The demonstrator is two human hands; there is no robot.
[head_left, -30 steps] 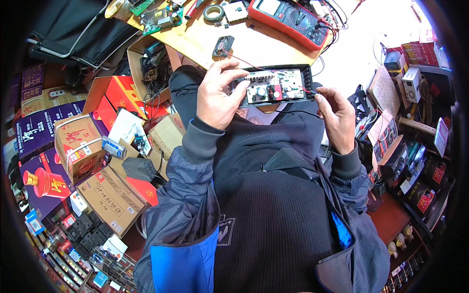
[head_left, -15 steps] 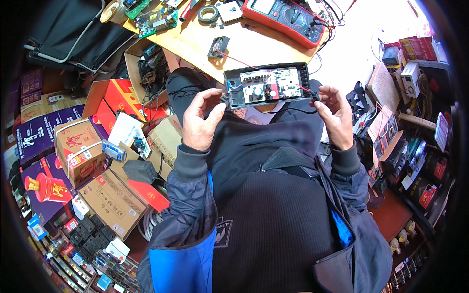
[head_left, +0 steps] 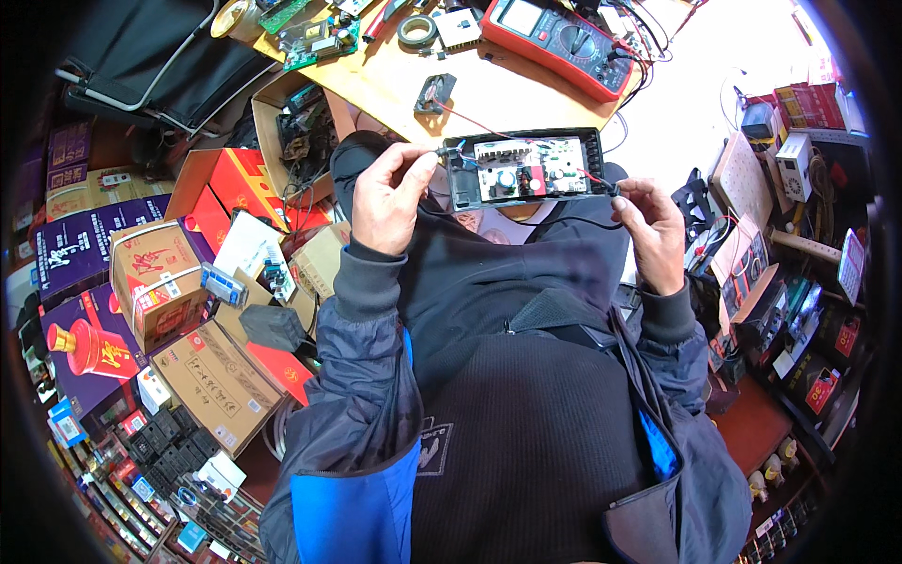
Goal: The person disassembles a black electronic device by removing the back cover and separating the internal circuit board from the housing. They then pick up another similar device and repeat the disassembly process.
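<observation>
An opened black case (head_left: pixel 460 193) with a circuit board (head_left: pixel 512 179) inside lies over my lap, at the table's near edge. My left hand (head_left: pixel 390 193) pinches the upper left corner of the case, beside blue wires; what exactly lies between thumb and finger is partly hidden. At the right end, my right hand (head_left: pixel 650 226) pinches a black cable (head_left: pixel 573 220) near a red wire that runs onto the board. This cable loops below the case. A small black fan (head_left: pixel 435 94) sits on the table, joined to the case by a thin red wire.
On the wooden table (head_left: pixel 385 103) lie a red multimeter (head_left: pixel 556 45), a roll of black tape (head_left: pixel 417 31) and a green circuit board (head_left: pixel 319 42). Cardboard boxes (head_left: pixel 211 385) crowd the left side. Cluttered shelves and a white device (head_left: pixel 792 166) stand at right.
My left thumb and fingers have closed onto the case's upper left corner. My right hand still pinches the cable. The whole view has shifted slightly.
</observation>
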